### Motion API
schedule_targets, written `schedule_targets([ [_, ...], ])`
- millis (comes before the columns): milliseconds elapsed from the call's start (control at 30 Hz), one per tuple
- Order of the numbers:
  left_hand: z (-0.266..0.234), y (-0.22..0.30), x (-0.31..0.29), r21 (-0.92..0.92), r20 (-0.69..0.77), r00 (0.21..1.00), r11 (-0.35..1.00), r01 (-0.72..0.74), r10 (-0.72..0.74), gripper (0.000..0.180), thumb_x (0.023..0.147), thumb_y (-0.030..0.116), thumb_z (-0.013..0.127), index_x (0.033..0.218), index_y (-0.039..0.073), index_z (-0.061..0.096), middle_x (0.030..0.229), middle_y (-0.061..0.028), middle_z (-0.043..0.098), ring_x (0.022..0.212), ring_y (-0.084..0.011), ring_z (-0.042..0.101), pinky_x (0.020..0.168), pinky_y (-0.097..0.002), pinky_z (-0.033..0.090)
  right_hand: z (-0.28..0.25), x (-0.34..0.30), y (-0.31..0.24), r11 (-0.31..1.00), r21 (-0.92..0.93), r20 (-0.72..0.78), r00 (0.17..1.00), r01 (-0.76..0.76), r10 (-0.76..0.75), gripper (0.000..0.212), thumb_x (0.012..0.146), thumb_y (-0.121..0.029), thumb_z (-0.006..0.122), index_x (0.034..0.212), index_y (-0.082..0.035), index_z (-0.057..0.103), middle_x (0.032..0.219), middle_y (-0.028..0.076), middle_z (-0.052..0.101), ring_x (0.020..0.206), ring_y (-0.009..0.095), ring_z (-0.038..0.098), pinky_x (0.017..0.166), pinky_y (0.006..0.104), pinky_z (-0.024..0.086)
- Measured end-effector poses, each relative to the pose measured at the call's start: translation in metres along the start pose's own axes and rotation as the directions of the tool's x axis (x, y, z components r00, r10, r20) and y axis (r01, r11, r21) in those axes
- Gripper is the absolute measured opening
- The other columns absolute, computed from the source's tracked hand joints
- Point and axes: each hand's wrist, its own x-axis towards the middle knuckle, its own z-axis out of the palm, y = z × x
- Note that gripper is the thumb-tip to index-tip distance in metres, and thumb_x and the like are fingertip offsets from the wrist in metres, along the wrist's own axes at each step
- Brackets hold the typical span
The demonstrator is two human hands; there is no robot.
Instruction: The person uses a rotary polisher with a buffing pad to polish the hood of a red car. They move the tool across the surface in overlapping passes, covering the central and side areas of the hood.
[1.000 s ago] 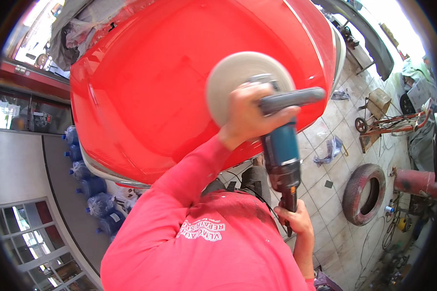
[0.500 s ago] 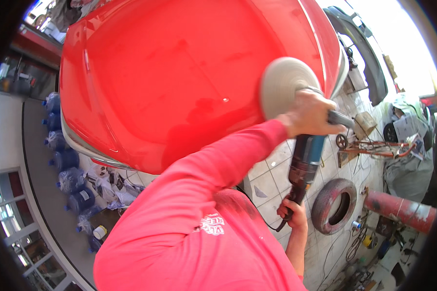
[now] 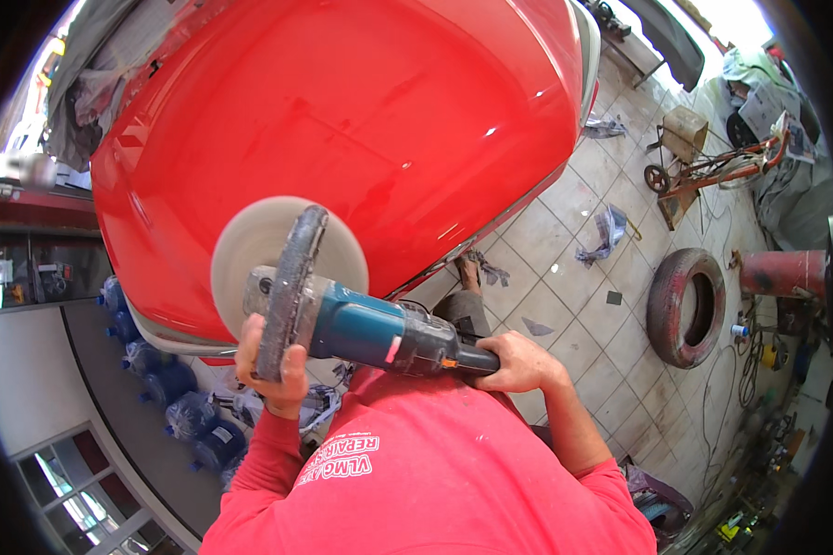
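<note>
The left hand (image 3: pixel 276 384) is gripping the polisher (image 3: pixel 366 326) by its front handle (image 3: pixel 290 291), while the right hand (image 3: pixel 523 363) is clamping the rear grip (image 3: pixel 473 360). The body is slanting back rightward between them; its disc (image 3: pixel 248 242) is lying just ahead of the nearer left hand, over the red panel (image 3: pixel 342 129). The handle is hiding part of the disc; contact is remaining unclear.

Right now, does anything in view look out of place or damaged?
Mildly, on the tiled floor: crumpled plastic lies loose like litter, and a tire with reddish smears lies flat, oddly without a wheel rim.
</note>
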Motion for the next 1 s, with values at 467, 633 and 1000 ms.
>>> schedule_targets([
  [467, 0.352, 0.118, 0.140, -0.381, 0.490, 0.750, 0.883, -0.273, 0.444, 0.044, 0.073, 0.052, 0.087, 0.070, 0.012, 0.069, 0.065, -0.0086, 0.065, 0.060, -0.0288, 0.066, 0.062, -0.0406, 0.052, -0.013, -0.085, 0.110, 0.412, 0.911, -0.147, 0.915, -0.024, 0.377, 0.024, 0.081, -0.011, 0.086, 0.086, -0.004, 0.063, 0.066, 0.006, 0.061, 0.057, 0.017, 0.061, 0.053, 0.0327, 0.045],
  [633, 0.439, 0.151, 0.151, -0.328, 0.653, 0.665, 0.927, -0.183, 0.362, 0.053, 0.075, 0.065, 0.077, 0.078, 0.013, 0.079, 0.071, -0.0140, 0.074, 0.067, -0.0328, 0.075, 0.066, -0.0455, 0.057, -0.037, -0.081, 0.119, 0.196, 0.970, -0.205, 0.916, 0.143, 0.345, 0.031, 0.084, -0.024, 0.081, 0.088, -0.007, 0.055, 0.061, 0.005, 0.050, 0.052, 0.023, 0.051, 0.057, 0.0422, 0.043],
  [1000, 0.188, 0.066, 0.108, -0.209, 0.211, 0.919, 0.934, -0.290, 0.333, 0.041, 0.069, 0.049, 0.087, 0.070, 0.015, 0.064, 0.070, -0.0037, 0.066, 0.065, -0.0251, 0.066, 0.064, -0.0399, 0.050, 0.003, -0.043, 0.077, 0.712, 0.690, -0.032, 0.978, -0.127, 0.205, 0.020, 0.078, -0.009, 0.085, 0.075, -0.005, 0.065, 0.063, 0.002, 0.062, 0.052, 0.011, 0.056, 0.047, 0.0284, 0.042],
])
